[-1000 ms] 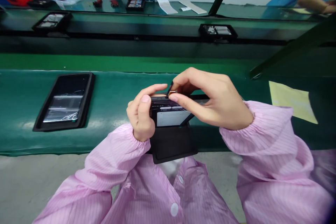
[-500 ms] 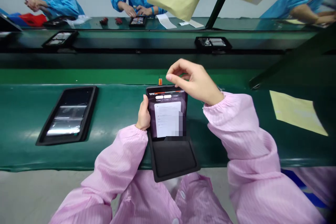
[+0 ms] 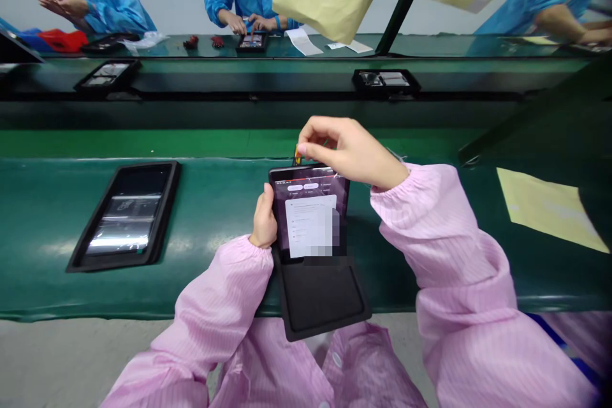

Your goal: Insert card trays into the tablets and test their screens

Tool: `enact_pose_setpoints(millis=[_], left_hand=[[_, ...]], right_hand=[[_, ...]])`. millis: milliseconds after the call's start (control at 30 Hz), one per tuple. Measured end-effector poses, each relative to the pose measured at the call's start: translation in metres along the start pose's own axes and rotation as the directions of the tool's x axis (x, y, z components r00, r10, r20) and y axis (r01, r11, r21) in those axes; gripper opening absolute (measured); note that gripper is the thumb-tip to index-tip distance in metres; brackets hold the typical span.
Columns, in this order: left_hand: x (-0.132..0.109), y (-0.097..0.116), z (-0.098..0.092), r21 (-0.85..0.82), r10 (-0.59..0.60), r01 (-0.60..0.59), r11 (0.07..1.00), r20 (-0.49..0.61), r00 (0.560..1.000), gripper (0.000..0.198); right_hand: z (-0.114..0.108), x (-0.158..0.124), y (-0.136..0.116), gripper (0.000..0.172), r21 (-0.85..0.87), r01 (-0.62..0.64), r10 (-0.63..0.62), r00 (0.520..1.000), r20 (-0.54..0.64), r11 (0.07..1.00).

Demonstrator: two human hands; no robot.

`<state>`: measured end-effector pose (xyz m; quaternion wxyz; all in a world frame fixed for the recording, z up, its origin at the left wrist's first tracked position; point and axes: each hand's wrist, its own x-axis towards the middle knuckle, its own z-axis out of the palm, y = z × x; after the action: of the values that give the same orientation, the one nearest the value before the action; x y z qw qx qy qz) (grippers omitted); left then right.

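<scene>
A smartphone (image 3: 308, 213) stands tilted with its lit screen toward me, showing a white dialog panel. Its lower end rests in a black phone tray (image 3: 322, 299) at the front of the green conveyor belt (image 3: 215, 293). My left hand (image 3: 264, 218) grips the phone's left edge. My right hand (image 3: 347, 150) is at the top edge, its thumb and fingertips pinched on a small orange-and-yellow part (image 3: 297, 155), which is mostly hidden and too small to identify.
Another black tray (image 3: 127, 217) holding a phone-sized item lies on the belt to my left. Further trays sit on the far belts, where several co-workers in blue smocks work. Yellow paper sheets hang above and lie at right. A dark strut crosses the right side.
Since a second ago, the phone has tilted up to show its screen, and my left hand has moved to its edge. My right hand has dropped from above the small part onto it.
</scene>
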<state>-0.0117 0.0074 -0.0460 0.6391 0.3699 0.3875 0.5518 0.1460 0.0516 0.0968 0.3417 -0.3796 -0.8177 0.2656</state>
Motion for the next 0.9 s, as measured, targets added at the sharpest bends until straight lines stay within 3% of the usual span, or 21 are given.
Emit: enact_pose_setpoints(millis=[100, 200, 267, 300, 367, 467, 533, 567, 600, 633, 700, 733, 800, 900], left_hand=[[0.001, 0.0, 0.001, -0.037, 0.066, -0.067, 0.997, -0.028, 0.997, 0.062], [0.003, 0.002, 0.002, -0.098, 0.042, -0.043, 0.994, -0.012, 0.999, 0.063], [0.006, 0.002, 0.002, -0.166, 0.015, -0.014, 0.986, 0.002, 1.0, 0.062], [0.008, 0.002, 0.002, -0.195, -0.004, 0.006, 0.981, 0.008, 1.0, 0.061], [0.012, -0.001, 0.0, -0.229, -0.042, 0.044, 0.973, 0.012, 0.999, 0.059], [0.017, -0.007, -0.002, -0.255, -0.104, 0.105, 0.961, 0.015, 0.994, 0.059], [0.018, -0.011, -0.003, -0.278, -0.146, 0.144, 0.95, 0.013, 0.989, 0.059], [0.018, -0.012, -0.004, -0.291, -0.167, 0.165, 0.942, 0.017, 0.986, 0.059], [0.018, -0.012, -0.004, -0.305, -0.187, 0.186, 0.934, 0.026, 0.982, 0.059], [0.018, -0.012, -0.004, -0.317, -0.205, 0.208, 0.925, 0.042, 0.978, 0.06], [0.017, -0.01, -0.004, -0.334, -0.237, 0.249, 0.909, 0.076, 0.968, 0.063], [0.017, -0.009, -0.004, -0.337, -0.246, 0.261, 0.905, 0.088, 0.965, 0.064], [0.016, -0.007, -0.003, -0.337, -0.244, 0.264, 0.904, 0.1, 0.964, 0.063], [0.016, -0.008, -0.004, -0.359, -0.252, 0.281, 0.89, 0.128, 0.959, 0.062]], right_hand=[[-0.013, -0.006, 0.01, 0.016, 0.081, -0.03, 0.047, 0.975, -0.217, 0.996], [-0.02, -0.042, 0.037, 0.017, 0.092, -0.13, 0.157, 0.887, -0.434, 0.987], [-0.013, -0.082, 0.063, 0.021, 0.056, -0.224, 0.226, 0.872, -0.434, 0.973], [-0.005, -0.104, 0.077, 0.027, -0.062, -0.345, 0.302, 0.883, -0.359, 0.937], [0.013, -0.144, 0.102, 0.032, -0.181, -0.438, 0.37, 0.874, -0.316, 0.881], [0.039, -0.181, 0.121, 0.035, -0.342, -0.546, 0.338, 0.792, -0.508, 0.765], [0.053, -0.188, 0.115, 0.046, -0.409, -0.586, 0.231, 0.727, -0.646, 0.699], [0.059, -0.187, 0.107, 0.051, -0.449, -0.575, 0.173, 0.726, -0.666, 0.684], [0.064, -0.186, 0.095, 0.054, -0.505, -0.527, 0.122, 0.765, -0.632, 0.684], [0.07, -0.185, 0.083, 0.053, -0.572, -0.432, 0.075, 0.838, -0.541, 0.697], [0.08, -0.181, 0.059, 0.049, -0.673, -0.136, -0.024, 0.974, -0.223, 0.727], [0.084, -0.179, 0.05, 0.047, -0.681, 0.017, -0.074, 0.996, -0.055, 0.732], [0.086, -0.173, 0.044, 0.043, -0.654, 0.211, -0.126, 0.977, 0.175, 0.726], [0.078, -0.159, 0.059, 0.039, -0.645, 0.28, -0.141, 0.955, 0.26, 0.711]])
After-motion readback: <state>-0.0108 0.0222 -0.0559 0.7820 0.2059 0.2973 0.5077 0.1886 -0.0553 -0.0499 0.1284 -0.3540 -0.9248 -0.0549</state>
